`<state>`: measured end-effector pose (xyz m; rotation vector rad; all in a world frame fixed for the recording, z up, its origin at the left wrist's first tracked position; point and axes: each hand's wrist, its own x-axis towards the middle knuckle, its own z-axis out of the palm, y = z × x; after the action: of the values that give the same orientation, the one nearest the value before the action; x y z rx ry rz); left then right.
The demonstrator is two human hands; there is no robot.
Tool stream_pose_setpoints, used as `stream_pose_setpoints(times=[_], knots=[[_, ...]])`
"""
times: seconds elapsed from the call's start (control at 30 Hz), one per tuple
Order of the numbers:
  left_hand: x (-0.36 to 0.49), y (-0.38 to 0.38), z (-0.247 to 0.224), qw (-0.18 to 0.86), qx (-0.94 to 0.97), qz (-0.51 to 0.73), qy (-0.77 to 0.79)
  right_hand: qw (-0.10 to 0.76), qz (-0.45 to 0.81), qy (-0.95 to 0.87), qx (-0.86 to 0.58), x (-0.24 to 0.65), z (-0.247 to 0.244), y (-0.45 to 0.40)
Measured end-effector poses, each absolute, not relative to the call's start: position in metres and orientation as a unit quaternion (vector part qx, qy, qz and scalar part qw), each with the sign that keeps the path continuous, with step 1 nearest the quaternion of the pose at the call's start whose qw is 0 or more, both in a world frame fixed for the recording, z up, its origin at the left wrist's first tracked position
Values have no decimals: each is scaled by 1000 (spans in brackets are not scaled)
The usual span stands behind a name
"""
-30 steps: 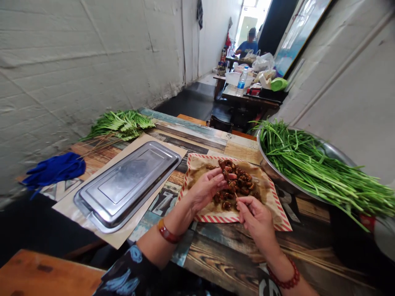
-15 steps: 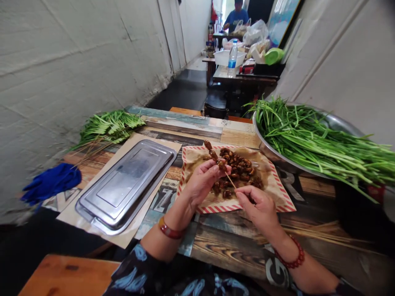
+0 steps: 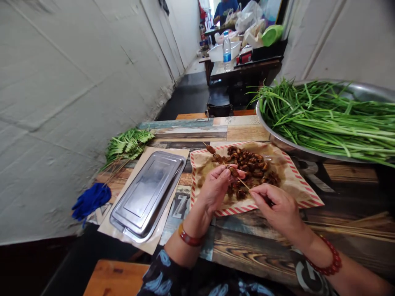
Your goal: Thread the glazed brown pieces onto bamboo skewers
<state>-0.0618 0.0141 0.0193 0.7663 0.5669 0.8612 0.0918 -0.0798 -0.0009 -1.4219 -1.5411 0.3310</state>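
Note:
Above a sheet of paper with a red-and-white striped edge [image 3: 311, 198], my left hand [image 3: 217, 185] pinches a brown glossy piece [image 3: 233, 171] threaded on a thin wooden skewer [image 3: 244, 184]. More brown pieces sit on the skewer's upper part, beyond my left fingers, and its tip pokes out. My right hand [image 3: 276, 205] is closed on the skewer's lower end. A pile of the same brown pieces [image 3: 251, 162] lies on the paper, just behind my hands.
Left of the paper, a metal lidded tray [image 3: 148, 193] rests on brown paper. Skewered greens [image 3: 128, 144] and blue gloves [image 3: 91, 200] lie farther left. A metal bowl [image 3: 296, 149] of long green stalks stands at right. Loose skewers [image 3: 348, 232] are at the lower right. Behind, a person [image 3: 224, 10] is near another table.
The camera view has shifted, so the table items appear farther right. Both hands still hold the skewer, which now tilts lower, with my left fingers around a piece on it.

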Motion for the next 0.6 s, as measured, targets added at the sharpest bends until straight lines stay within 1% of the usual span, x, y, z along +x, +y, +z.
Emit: stream_pose_setpoints(times=[0.1, 0.3, 0.6], knots=[[-63, 17, 23, 799, 354, 405, 269, 491, 138, -628, -587, 93, -1, -80], [-72, 29, 20, 770, 320, 474, 283, 491, 131, -640, -576, 93, -2, -81], [-71, 29, 19, 747, 331, 497, 291, 495, 140, -647, -563, 89, -9, -80]])
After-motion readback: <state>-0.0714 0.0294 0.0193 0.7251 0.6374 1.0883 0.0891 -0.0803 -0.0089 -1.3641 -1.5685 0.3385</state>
